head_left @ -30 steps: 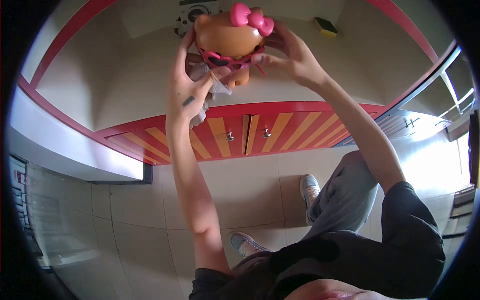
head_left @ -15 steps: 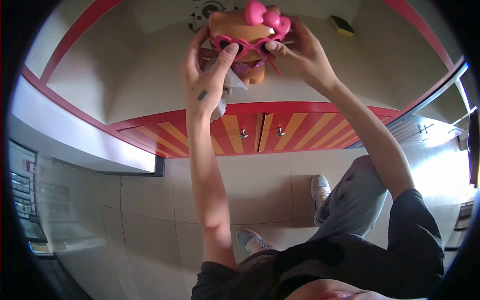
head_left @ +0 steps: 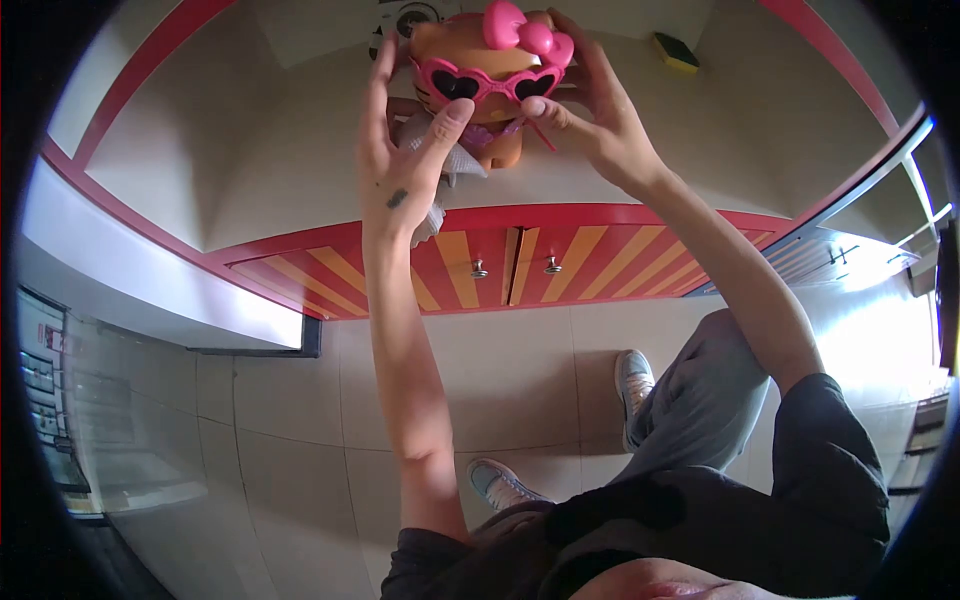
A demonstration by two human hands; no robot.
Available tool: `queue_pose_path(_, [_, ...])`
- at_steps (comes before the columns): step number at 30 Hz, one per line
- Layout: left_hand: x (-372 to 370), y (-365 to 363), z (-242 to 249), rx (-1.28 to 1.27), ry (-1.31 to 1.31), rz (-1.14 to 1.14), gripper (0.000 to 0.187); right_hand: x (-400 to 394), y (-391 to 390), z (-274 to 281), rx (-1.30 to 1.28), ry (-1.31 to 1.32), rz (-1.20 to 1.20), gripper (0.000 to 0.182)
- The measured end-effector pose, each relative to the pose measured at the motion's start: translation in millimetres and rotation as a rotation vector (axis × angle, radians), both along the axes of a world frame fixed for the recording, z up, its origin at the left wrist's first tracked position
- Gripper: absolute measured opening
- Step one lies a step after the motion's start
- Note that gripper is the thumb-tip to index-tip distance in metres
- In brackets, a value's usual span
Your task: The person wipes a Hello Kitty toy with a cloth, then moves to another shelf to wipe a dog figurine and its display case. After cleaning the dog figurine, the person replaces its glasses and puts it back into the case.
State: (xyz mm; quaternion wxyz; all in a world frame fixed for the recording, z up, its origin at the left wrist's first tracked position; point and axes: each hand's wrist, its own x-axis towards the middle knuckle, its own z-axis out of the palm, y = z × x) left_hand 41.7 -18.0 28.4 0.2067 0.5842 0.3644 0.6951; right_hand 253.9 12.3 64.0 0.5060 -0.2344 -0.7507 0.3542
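Note:
An orange-brown cat figurine with a large pink bow stands on the pale shelf, wearing pink heart-shaped sunglasses. My left hand is curved round the left side of its head, the thumb near the lower rim of the glasses. On the other side, my right hand grips the head, its thumb by the right lens. The fingertips of both hands are partly hidden behind the figurine. A whitish cloth hangs beneath my left palm, beside the figurine's body.
A yellow and dark sponge lies on the shelf at the back right. Behind the figurine is a black-and-white object, partly cut off. Below the shelf are red-and-orange striped cabinet doors with metal knobs.
My thumbs have slid off the sunglass lenses, so both dark hearts now show. The hands stay round the figurine. The whole view has shifted slightly.

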Motion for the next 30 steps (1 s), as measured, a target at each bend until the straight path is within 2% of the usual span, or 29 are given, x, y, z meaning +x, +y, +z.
queue_pose_path(2, [-3,-2,1,-0.016,0.106,0.034,0.081,3,5,-1,-0.036,0.017,0.06,0.088])
queue_pose_path(7, [-8,2,6,-0.027,0.104,0.019,0.077,8,23,-9,-0.176,0.004,0.176,0.094])
queue_pose_path(9, [-11,5,6,0.014,0.126,0.041,0.075,2,24,-13,-0.021,0.126,0.097,0.066])
queue_pose_path(10, [-11,5,7,0.013,0.132,0.048,0.073,3,25,-13,-0.019,0.125,0.097,0.066])
queue_pose_path(12, [-12,6,7,0.012,0.135,0.053,0.071,7,28,-13,-0.088,0.003,0.039,0.089])
queue_pose_path(16, [-13,8,4,0.021,0.135,0.065,0.069,7,30,-15,-0.142,-0.025,0.062,0.085])
queue_pose_path(21, [-16,14,-3,0.044,0.14,0.084,0.068,5,34,-21,-0.066,-0.026,0.049,0.089])
queue_pose_path(27, [-18,13,-5,0.012,0.155,0.09,0.067,8,36,-25,-0.126,-0.089,0.046,0.092])
queue_pose_path(30, [-20,16,-10,0.019,0.211,0.132,0.073,5,32,-24,-0.106,-0.064,0.055,0.092])
